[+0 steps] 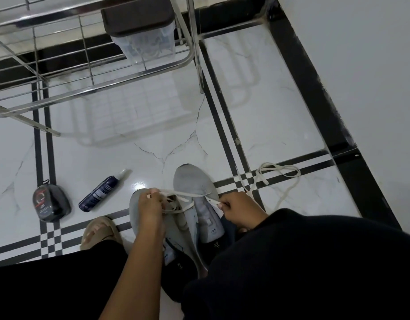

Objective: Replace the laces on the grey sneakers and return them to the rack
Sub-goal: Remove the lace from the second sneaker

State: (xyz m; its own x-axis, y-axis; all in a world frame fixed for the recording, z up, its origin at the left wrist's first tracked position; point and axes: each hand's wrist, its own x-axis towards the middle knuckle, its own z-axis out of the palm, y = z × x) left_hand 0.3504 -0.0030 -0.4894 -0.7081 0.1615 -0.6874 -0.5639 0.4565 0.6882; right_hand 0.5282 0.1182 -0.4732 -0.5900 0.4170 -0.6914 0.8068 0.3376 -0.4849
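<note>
Crouching over a marble-patterned floor [280, 125], a person in dark clothing works on a pair of grey sneakers at the lower centre of the frame. The left hand [151, 204] has its fingers curled around one end of a white lace [185, 194], pinching it above the left sneaker [176, 229], whose eyelets lie just under the hand. The right hand [239, 210] is closed on the other end of the same lace, which runs taut between the two hands across the throat of the right sneaker [194, 183]. The two sneakers lie side by side and touching, toes pointing toward the top of the frame. A foot in a beige sandal [100, 232] rests on the tiles just left of the sneakers.

Further out, a second white lace [278, 172] lies loose in a loop on the floor at right centre, near a black skirting strip. At left centre, a dark blue spray bottle [100, 192] lies on its side, and beside it sits a small dark case [50, 203] with a round label.

In the upper left of the frame stands a steel wire rack [88, 72], with a clear plastic box [146, 46] under a dark lid resting on its shelf.
</note>
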